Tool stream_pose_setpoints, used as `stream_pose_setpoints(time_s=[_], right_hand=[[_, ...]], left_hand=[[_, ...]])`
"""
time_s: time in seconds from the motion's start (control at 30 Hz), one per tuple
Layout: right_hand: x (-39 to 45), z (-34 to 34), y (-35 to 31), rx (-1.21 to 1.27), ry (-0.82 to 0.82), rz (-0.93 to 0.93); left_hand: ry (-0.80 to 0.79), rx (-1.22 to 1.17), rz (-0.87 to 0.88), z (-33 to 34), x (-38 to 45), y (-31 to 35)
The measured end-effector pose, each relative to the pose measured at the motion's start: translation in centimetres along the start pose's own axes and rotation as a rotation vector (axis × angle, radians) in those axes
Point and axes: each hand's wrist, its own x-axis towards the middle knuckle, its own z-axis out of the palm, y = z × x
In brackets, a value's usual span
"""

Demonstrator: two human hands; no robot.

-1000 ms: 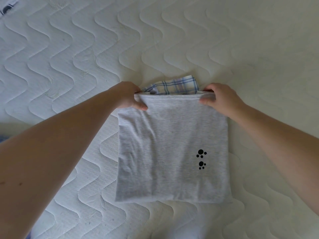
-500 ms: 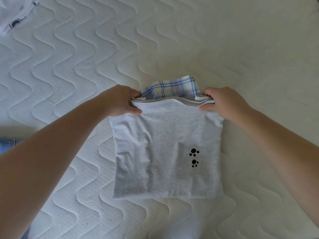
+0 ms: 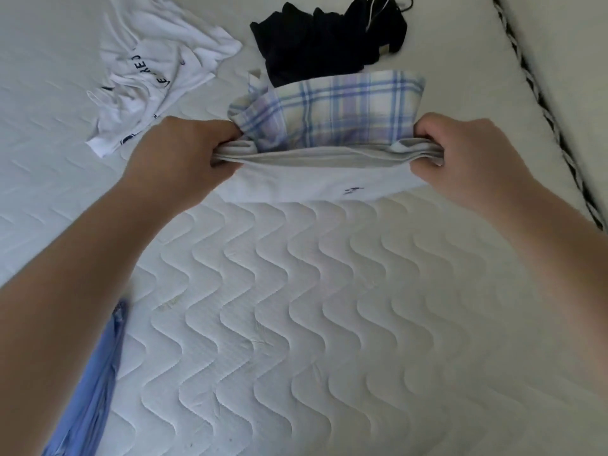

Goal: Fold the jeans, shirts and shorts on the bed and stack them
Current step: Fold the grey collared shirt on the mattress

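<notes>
White shirt (image 3: 154,77), dark garment (image 3: 322,41) beyond hands (image 3: 312,153).

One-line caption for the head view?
Both hands, left hand and right hand, grip folded grey shirt with plaid garment.

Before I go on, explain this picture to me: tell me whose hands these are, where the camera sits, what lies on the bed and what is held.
There is no machine here. A person wears one wide-angle camera on the head, looking forward and down, so you see their own bare arms and hands. The left hand and the right hand each grip one end of a folded grey shirt, lifted off the mattress. A plaid shirt rides with it; whether the hands grip it too is not clear. Farther off lie a crumpled white shirt and a dark garment, both unfolded. Blue cloth shows at lower left.
</notes>
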Motion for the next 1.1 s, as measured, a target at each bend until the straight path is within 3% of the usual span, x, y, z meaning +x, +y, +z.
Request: stream_pose_setpoints(time_s=[0.13, 0.43, 0.5, 0.67, 0.77, 0.83, 0.93, 1.03, 1.1], right_hand=[[-2.6, 4.1, 0.3, -0.091, -0.048, 0.020], [-15.4, 19.0, 2.0, -0.151, -0.399, 0.203], [-18.1, 20.7, 1.9, -0.158, -0.446, 0.250], [-22.3, 22.1, 0.8, -0.036, -0.392, 0.281], [-23.5, 22.4, 0.6, 0.063, -0.415, 0.265], [-23.6, 22.1, 0.5, 0.223, -0.424, 0.386], [-22.6, 21.1, 0.5, 0.645, -0.356, 0.699], [-20.2, 20.6, 0.3, 1.014, -0.165, 1.006], [-19.0, 21.0, 0.3, 0.990, -0.122, 1.073]], left_hand=[[0.014, 0.054, -0.056, 4.9, -2.9, -0.6], [-0.304, -0.014, -0.245, 21.9, -16.7, 1.2], [-0.324, -0.015, -0.256, 23.6, -19.0, 1.7], [-0.315, 0.005, -0.139, 25.3, -23.4, 2.1], [-0.558, -0.076, -0.114, 25.3, -24.8, 2.4], [-0.648, -0.320, -0.288, 24.6, -24.6, 2.8], [-0.517, -0.836, -0.655, 23.1, -23.0, 3.6], [-0.339, -1.002, -0.913, 23.0, -21.2, 4.2], [-0.220, -1.040, -1.054, 23.3, -19.7, 4.4]])
